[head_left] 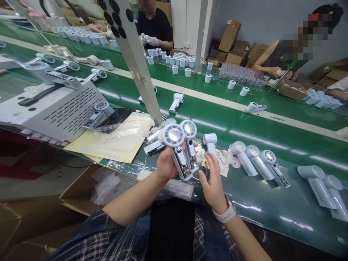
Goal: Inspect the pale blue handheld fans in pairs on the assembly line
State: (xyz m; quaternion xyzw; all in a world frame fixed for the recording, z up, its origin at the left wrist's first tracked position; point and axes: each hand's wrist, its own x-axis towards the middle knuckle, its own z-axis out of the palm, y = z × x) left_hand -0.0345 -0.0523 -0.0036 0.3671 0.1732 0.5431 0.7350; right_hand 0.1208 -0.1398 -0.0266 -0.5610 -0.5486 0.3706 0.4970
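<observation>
Two light-blue handheld fans, a nearer fan (173,135) and a second fan (188,129) just behind it, are gripped in my left hand (166,164). Their round heads point up, and dark panels with small parts show along both handles. My right hand (212,181), with a white watch band at the wrist, is to the right of them, fingers apart and holding nothing. Just beyond its fingertips lies another fan (210,139); whether they touch I cannot tell. More fan parts (154,146) lie on the bench left of my left hand, partly hidden.
Several fans (255,157) lie in a row at right, with further ones (317,185) past them. A slanted metal post (141,69) rises ahead. At left are a perforated metal box (67,108) and yellow sheets (127,152). Co-workers sit across the green conveyor (217,105).
</observation>
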